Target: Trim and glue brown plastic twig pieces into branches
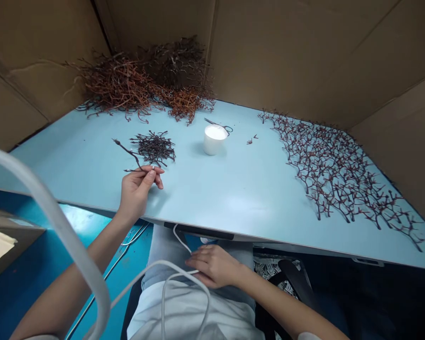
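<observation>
"Where's the twig?"

"The left hand's fingertips pinch a dark branched twig narrowly, near the front edge of the light-blue table. The right hand lies open on the lap."

"And the rest?"

"A tangled rust-brown heap sits along the back edge, a small dark pile lies just beyond the left hand, and laid-out rows of dark twigs cover the right side."

Cardboard panels back a pale blue table.
</observation>
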### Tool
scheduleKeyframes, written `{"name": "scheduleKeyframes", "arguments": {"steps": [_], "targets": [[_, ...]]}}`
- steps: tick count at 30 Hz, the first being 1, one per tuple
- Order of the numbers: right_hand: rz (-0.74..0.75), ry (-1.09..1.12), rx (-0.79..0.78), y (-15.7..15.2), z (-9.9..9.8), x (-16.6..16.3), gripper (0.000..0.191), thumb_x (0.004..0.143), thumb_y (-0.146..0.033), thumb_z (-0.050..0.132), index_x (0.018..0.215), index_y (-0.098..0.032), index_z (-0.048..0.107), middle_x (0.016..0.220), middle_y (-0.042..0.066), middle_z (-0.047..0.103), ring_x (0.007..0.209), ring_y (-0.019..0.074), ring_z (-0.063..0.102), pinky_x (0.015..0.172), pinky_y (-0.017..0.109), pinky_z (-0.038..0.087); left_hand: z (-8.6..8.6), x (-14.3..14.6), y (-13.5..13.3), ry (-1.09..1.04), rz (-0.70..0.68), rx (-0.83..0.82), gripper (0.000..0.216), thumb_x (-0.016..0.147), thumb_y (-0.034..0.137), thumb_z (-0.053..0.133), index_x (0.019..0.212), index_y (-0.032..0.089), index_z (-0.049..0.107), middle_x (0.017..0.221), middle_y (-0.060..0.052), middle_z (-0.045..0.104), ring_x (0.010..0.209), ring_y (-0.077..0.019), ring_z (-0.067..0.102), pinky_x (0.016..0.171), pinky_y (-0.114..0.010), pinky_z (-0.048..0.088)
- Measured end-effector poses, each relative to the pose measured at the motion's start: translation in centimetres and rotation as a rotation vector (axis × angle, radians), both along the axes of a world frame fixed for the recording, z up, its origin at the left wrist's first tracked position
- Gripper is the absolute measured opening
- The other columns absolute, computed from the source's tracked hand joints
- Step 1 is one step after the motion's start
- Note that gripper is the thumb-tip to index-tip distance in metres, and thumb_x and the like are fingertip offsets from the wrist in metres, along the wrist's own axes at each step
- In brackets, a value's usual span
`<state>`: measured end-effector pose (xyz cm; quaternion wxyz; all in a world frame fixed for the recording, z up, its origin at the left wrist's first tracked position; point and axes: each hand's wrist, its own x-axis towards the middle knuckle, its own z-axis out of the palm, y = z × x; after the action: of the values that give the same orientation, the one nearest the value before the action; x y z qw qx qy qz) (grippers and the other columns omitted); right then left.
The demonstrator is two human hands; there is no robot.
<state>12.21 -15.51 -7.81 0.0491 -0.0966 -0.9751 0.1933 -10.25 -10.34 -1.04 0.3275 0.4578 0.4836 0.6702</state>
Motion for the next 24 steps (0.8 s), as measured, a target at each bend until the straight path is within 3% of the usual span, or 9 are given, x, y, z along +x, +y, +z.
{"name": "scheduleKeyframes", "arguments": {"steps": [2,7,11,13,18,22,24], "targets": [[0.018,0.028,-0.019,0.3,0.0,0.3,0.037,0.08,-0.036,0.036,0.105,-0.013,0.051,0.107,0.011,0.057,0.106,0.0161,0.047,0.088,0.03,0.038,0.1,0.1,0.0,-0.005,0.01,-0.017,0.009,0.07,0.025,0.051,0.065,0.017,0.054,0.065,0.0,0.055,0.048,-0.0089,0.047,0.053,-0.026,0.04],[-0.112,0.001,0.057,0.6,0.2,-0.6,0.051,0.079,-0.049,0.034,0.114,-0.015,0.045,0.129,0.012,0.037,0.121,0.0223,0.028,0.095,0.039,0.028,0.4,0.4,-0.1,-0.033,0.032,-0.053,0.009,0.068,0.024,0.052,0.064,0.017,0.055,0.066,0.0,0.054,0.049,-0.0084,0.047,0.052,-0.025,0.04],[0.039,0.008,0.01,-0.2,-0.3,-1.0,0.044,0.08,-0.048,0.034,0.102,-0.015,0.054,0.109,0.009,0.056,0.108,0.0165,0.045,0.09,0.03,0.036,0.4,0.3,-0.1,-0.053,0.013,-0.076,0.008,0.068,0.023,0.052,0.065,0.017,0.056,0.059,0.001,0.052,0.049,-0.0089,0.047,0.051,-0.024,0.039],[0.048,0.041,0.009,-0.2,-0.3,-0.7,0.045,0.08,-0.048,0.033,0.103,-0.014,0.054,0.108,0.01,0.057,0.107,0.016,0.046,0.088,0.028,0.038,0.2,0.2,-0.1,-0.069,0.001,-0.078,0.008,0.069,0.022,0.053,0.065,0.017,0.057,0.06,0.001,0.053,0.049,-0.0084,0.047,0.051,-0.023,0.039],[-0.202,-0.062,0.081,0.2,0.2,-0.2,0.048,0.078,-0.047,0.039,0.115,-0.017,0.045,0.13,0.011,0.036,0.12,0.0221,0.03,0.093,0.038,0.031,0.2,0.2,-0.1,-0.12,0.003,-0.073,0.006,0.068,0.02,0.054,0.065,0.016,0.058,0.062,0.001,0.054,0.05,-0.0076,0.048,0.051,-0.022,0.04],[-0.03,-0.024,0.073,-0.2,0.4,0.6,0.039,0.081,-0.042,0.037,0.1,-0.015,0.056,0.11,0.008,0.057,0.103,0.0169,0.049,0.087,0.03,0.038,0.5,0.4,-0.1,-0.153,0.024,-0.079,0.005,0.066,0.019,0.056,0.062,0.016,0.057,0.056,0.001,0.053,0.047,-0.008,0.047,0.047,-0.021,0.04],[-0.02,0.072,0.115,-0.2,0.6,1.4,0.039,0.083,-0.039,0.031,0.097,-0.013,0.057,0.1,0.009,0.062,0.096,0.0153,0.053,0.082,0.027,0.042,0.6,0.5,0.0,-0.17,0.022,-0.077,0.005,0.065,0.019,0.057,0.061,0.016,0.057,0.056,0.001,0.053,0.047,-0.0077,0.048,0.046,-0.021,0.04]]}}
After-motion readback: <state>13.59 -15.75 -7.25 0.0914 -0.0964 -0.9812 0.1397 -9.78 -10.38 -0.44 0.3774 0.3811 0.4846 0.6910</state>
